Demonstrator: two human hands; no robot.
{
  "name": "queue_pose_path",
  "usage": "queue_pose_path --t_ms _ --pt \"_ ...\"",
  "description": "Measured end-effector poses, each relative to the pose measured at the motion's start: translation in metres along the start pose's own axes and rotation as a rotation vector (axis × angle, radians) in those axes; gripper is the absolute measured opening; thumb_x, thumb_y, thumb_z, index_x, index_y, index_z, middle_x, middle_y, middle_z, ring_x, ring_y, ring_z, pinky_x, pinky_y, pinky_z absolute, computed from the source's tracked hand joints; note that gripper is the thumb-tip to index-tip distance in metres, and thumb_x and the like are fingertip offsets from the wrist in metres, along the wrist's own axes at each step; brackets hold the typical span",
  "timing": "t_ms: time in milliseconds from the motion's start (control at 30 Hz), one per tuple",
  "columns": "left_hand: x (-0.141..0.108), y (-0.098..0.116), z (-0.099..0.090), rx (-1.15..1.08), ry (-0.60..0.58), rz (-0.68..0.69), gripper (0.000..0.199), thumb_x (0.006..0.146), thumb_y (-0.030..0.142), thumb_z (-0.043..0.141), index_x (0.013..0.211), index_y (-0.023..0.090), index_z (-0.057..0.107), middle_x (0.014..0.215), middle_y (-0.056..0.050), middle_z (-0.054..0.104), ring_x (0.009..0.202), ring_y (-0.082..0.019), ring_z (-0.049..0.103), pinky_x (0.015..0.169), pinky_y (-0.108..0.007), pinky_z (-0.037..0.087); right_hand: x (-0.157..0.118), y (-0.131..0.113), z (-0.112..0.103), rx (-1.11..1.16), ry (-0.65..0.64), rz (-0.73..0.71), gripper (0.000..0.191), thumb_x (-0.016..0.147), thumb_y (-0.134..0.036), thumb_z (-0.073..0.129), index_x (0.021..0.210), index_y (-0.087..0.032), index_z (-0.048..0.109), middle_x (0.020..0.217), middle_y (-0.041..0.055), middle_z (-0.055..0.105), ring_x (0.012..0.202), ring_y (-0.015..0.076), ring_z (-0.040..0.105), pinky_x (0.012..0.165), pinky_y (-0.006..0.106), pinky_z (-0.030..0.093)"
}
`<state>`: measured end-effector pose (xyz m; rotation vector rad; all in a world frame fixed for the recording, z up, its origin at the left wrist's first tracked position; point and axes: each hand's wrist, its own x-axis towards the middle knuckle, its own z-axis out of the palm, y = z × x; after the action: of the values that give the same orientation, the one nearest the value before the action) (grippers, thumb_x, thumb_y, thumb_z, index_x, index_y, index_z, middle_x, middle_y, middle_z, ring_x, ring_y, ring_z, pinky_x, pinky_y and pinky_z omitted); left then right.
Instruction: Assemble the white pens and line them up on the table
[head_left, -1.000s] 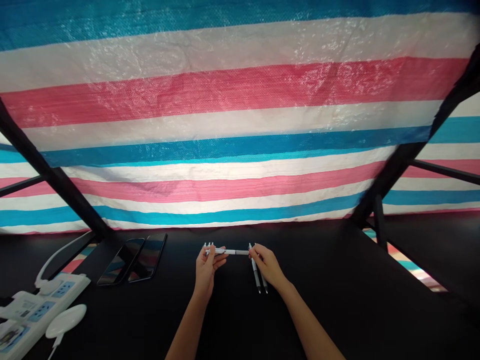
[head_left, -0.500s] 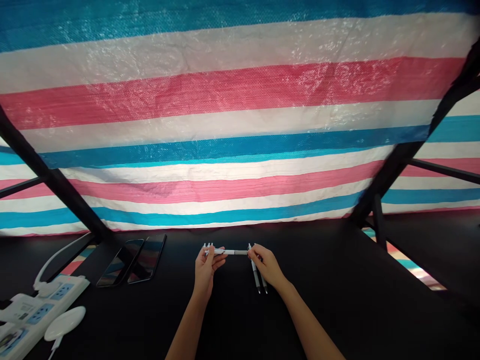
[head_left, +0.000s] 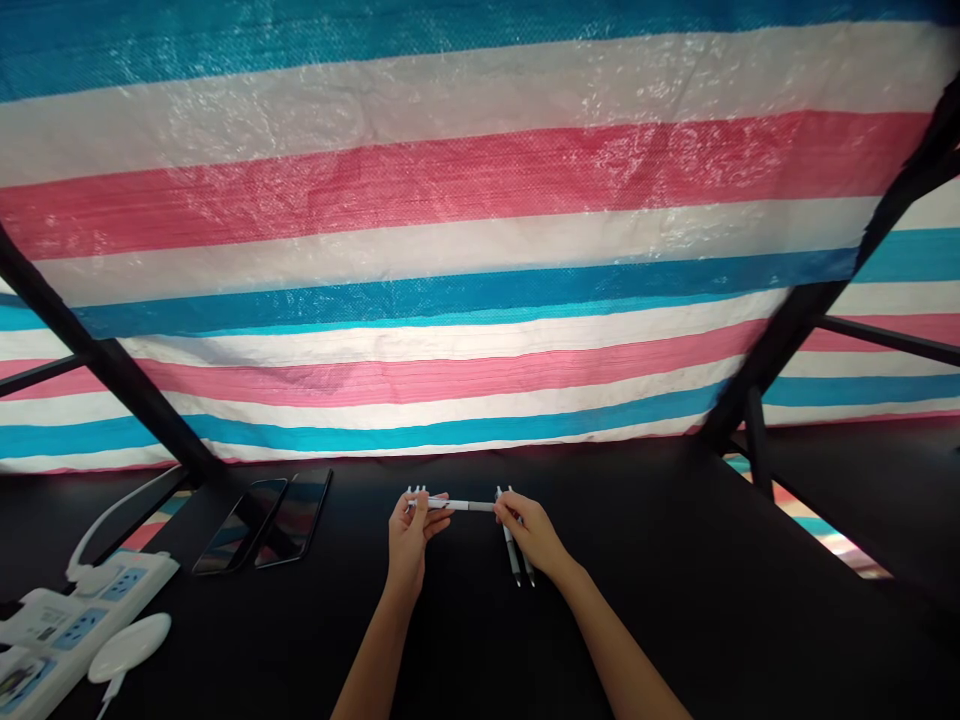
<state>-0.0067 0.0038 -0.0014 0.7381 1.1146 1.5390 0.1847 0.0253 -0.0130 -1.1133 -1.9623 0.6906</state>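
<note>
Between my two hands a white pen [head_left: 459,505] with a grey grip is held level above the black table. My left hand [head_left: 409,530] pinches its white end between thumb and fingers. At the grey end, the fingertips of my right hand [head_left: 529,525] are closed on it, covering the tip. Two similar pens [head_left: 513,560] lie side by side under and beside my right hand, tips toward me. Behind my left hand show the white tops of several pens [head_left: 416,490]; their lower parts are hidden by the hand.
Two dark phones [head_left: 298,520] lie left of my hands. A white power strip [head_left: 82,620] with plugs and a white round charging pad [head_left: 131,645] sit at the lower left. Black frame bars [head_left: 135,395] flank the table [head_left: 465,640], and striped sheeting [head_left: 450,380] hangs behind.
Almost nothing differs. Both hands and the held pen have shifted very slightly to the left in the picture.
</note>
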Motion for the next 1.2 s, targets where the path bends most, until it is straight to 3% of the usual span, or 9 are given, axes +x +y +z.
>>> queue_pose_path --t_ms 200,367,600,700,867,1200 --pt "0.000 0.001 -0.001 0.029 -0.016 0.026 0.036 0.068 0.046 0.067 0.079 0.016 0.052 0.087 -0.011 0.072 0.071 -0.021 0.070 0.059 -0.026 0.054 0.000 0.001 0.000 0.026 -0.033 0.030 0.036 0.092 -0.035 0.038 0.062 -0.019 0.048 0.061 -0.0027 0.048 0.059 0.0128 0.046 0.055 0.022 0.033" --pt "0.000 -0.001 0.000 0.032 0.036 0.027 0.036 0.068 0.046 0.067 0.080 0.015 0.053 0.085 -0.011 0.072 0.071 -0.019 0.069 0.060 -0.026 0.054 0.001 0.002 0.003 -0.011 -0.024 0.054 0.036 0.092 -0.037 0.038 0.062 -0.019 0.049 0.059 -0.0029 0.047 0.056 0.0121 0.044 0.053 0.023 0.030" --pt "0.001 -0.003 0.000 0.021 0.042 0.017 0.043 0.068 0.035 0.072 0.101 0.016 0.052 0.088 -0.010 0.072 0.081 -0.020 0.068 0.063 -0.026 0.055 -0.002 -0.009 0.006 -0.022 -0.089 -0.027 0.035 0.089 -0.037 0.044 0.061 -0.019 0.054 0.064 -0.0014 0.052 0.057 0.0118 0.047 0.054 0.023 0.032" --pt "-0.001 -0.002 0.000 0.013 0.044 0.030 0.056 0.071 0.034 0.070 0.118 0.020 0.044 0.089 -0.008 0.072 0.082 -0.019 0.068 0.064 -0.026 0.054 -0.003 -0.012 0.006 0.001 -0.091 -0.030 0.032 0.087 -0.038 0.048 0.063 -0.019 0.056 0.065 -0.0015 0.053 0.056 0.0113 0.047 0.054 0.023 0.033" --pt "-0.002 0.000 -0.001 0.026 -0.005 0.043 0.081 0.072 0.037 0.069 0.138 0.027 0.024 0.090 -0.007 0.072 0.078 -0.019 0.068 0.067 -0.029 0.055 0.000 -0.008 0.002 0.094 0.041 -0.004 0.035 0.088 -0.042 0.045 0.064 -0.019 0.056 0.062 -0.0011 0.051 0.056 0.0119 0.045 0.054 0.023 0.033" --pt "-0.004 0.000 -0.001 0.089 -0.091 0.015 0.075 0.069 0.039 0.070 0.134 0.019 0.038 0.082 -0.006 0.072 0.071 -0.017 0.066 0.067 -0.028 0.051 0.004 0.002 0.001 0.419 0.257 0.151 0.047 0.085 -0.055 0.042 0.062 -0.017 0.058 0.060 0.0013 0.051 0.055 0.0136 0.046 0.053 0.025 0.036"
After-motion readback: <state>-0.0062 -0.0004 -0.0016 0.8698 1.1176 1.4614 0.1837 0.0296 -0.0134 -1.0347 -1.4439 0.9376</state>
